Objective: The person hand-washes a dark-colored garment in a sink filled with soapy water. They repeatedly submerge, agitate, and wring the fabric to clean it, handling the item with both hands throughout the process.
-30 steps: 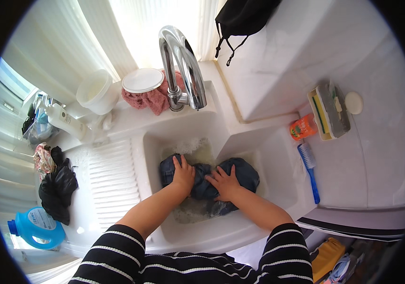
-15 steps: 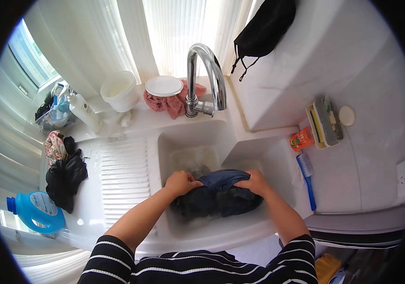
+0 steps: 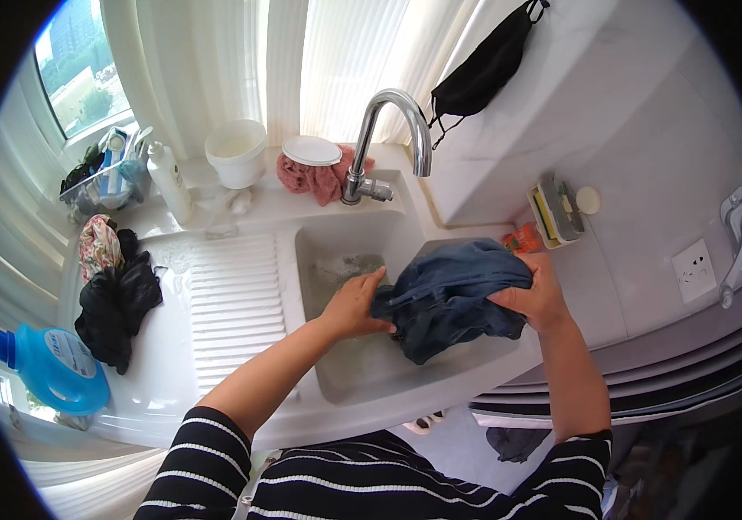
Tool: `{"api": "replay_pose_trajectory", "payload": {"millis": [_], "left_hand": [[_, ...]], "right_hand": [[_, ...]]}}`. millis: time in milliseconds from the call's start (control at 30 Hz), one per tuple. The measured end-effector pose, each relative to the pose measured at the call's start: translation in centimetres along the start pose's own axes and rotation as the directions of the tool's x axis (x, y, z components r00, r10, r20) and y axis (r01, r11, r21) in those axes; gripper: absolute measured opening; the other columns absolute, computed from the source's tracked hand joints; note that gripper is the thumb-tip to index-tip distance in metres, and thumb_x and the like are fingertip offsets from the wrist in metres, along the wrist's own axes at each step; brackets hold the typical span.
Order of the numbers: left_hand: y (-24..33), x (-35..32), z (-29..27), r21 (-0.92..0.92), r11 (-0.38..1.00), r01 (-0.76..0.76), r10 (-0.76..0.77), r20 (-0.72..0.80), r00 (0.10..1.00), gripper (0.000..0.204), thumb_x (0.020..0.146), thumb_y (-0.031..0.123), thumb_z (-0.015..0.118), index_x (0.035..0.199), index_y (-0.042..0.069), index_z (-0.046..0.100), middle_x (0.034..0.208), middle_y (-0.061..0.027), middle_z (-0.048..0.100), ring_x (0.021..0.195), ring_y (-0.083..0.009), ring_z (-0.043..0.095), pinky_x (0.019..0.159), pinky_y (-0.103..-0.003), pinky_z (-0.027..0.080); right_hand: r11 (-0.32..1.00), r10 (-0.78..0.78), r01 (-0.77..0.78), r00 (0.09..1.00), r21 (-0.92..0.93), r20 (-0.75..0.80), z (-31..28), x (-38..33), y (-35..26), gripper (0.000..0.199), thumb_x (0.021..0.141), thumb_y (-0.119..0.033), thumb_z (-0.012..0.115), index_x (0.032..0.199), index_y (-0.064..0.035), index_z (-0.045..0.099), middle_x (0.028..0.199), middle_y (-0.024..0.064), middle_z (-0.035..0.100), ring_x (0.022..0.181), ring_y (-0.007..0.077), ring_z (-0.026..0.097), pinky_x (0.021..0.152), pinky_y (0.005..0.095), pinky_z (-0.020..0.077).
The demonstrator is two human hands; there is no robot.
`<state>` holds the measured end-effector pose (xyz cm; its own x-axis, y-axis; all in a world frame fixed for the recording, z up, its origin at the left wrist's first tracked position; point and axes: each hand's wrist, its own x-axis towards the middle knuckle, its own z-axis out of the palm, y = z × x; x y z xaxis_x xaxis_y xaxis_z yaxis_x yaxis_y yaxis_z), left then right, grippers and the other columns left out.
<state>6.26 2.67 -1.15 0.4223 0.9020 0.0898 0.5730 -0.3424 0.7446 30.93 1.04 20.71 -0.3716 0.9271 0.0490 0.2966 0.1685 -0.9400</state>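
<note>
A wet dark blue garment (image 3: 458, 290), perhaps denim, is bunched up above the right part of the white sink (image 3: 336, 394). My right hand (image 3: 537, 295) is closed around its right end, thumb on the near side. At the garment's left edge is my left hand (image 3: 355, 305), its index finger and thumb spread apart and the cloth's edge between them. The left hand's other fingers are partly hidden. Cloudy water (image 3: 323, 269) shows in the basin beneath. A chrome faucet (image 3: 367, 178) arches over the sink's far side.
Left of the basin is a ribbed washboard surface (image 3: 237, 299). Dark wet clothes (image 3: 115, 308) and a blue detergent jug (image 3: 63, 368) lie farther left. Along the back stand a white pump bottle (image 3: 170, 186), a white tub (image 3: 237, 152) and a pink cloth (image 3: 319, 180). A soap caddy (image 3: 553, 211) sits at right.
The garment has come up out of the water and moved right, with my right hand gripping its end. My left hand's fingers have spread at its left edge. The view has shifted.
</note>
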Motion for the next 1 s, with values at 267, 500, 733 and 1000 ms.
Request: {"api": "replay_pose_trajectory", "payload": {"millis": [267, 500, 733, 1000], "left_hand": [[-1.2, -0.2, 1.0, -0.466, 0.867, 0.175, -0.246, -0.094, 0.965, 0.026, 0.089, 0.023, 0.06, 0.105, 0.002, 0.058, 0.097, -0.0137, 0.063, 0.088, -0.0255, 0.059, 0.079, -0.036, 0.046], [-2.9, 1.2, -0.7, -0.986, 0.051, 0.162, -0.79, 0.059, 0.61, 0.021, 0.091, 0.019, 0.052, 0.098, -0.001, 0.056, 0.086, -0.012, 0.063, 0.078, -0.0249, 0.062, 0.071, -0.035, 0.049], [-7.7, 3.5, 3.7, 0.047, 0.708, 0.704, -0.612, -0.458, 0.645, 0.065, 0.084, 0.023, 0.062, 0.139, 0.007, 0.031, 0.136, -0.026, 0.037, 0.12, -0.0427, 0.043, 0.094, -0.047, 0.042], [-12.1, 4.7, 11.0, 0.277, 0.576, 0.769, -0.707, -0.302, 0.639, 0.056, 0.093, 0.029, 0.047, 0.144, 0.011, 0.032, 0.148, -0.0187, 0.025, 0.13, -0.0399, 0.033, 0.109, -0.051, 0.023]], "right_hand": [[0.955, 0.273, -0.271, 0.962, 0.117, -0.002, -6.0, 0.7, 0.2, 0.032, 0.073, -0.019, 0.076, 0.09, 0.005, 0.066, 0.081, 0.0075, 0.067, 0.069, 0.0128, 0.062, 0.067, 0.0232, 0.0505], [0.763, 0.643, -0.593, 0.735, -0.256, 0.216, -2.3, 4.0, 17.7, 0.044, 0.076, -0.037, 0.074, 0.096, 0.0012, 0.069, 0.089, 0.0087, 0.069, 0.078, 0.0166, 0.064, 0.072, 0.0292, 0.0505], [0.523, -0.173, 0.406, 0.912, -0.75, 0.372, 11.2, 7.6, 25.5, 0.069, 0.08, -0.022, 0.07, 0.139, -0.0074, 0.037, 0.142, 0.0218, 0.033, 0.128, 0.0427, 0.035, 0.103, 0.0465, 0.0365], [0.541, 0.067, 0.154, 0.972, -0.827, 0.225, 18.5, 12.2, 34.4, 0.06, 0.091, -0.036, 0.05, 0.143, -0.0131, 0.033, 0.151, 0.0196, 0.02, 0.137, 0.0399, 0.02, 0.107, 0.0546, 0.0244]]}}
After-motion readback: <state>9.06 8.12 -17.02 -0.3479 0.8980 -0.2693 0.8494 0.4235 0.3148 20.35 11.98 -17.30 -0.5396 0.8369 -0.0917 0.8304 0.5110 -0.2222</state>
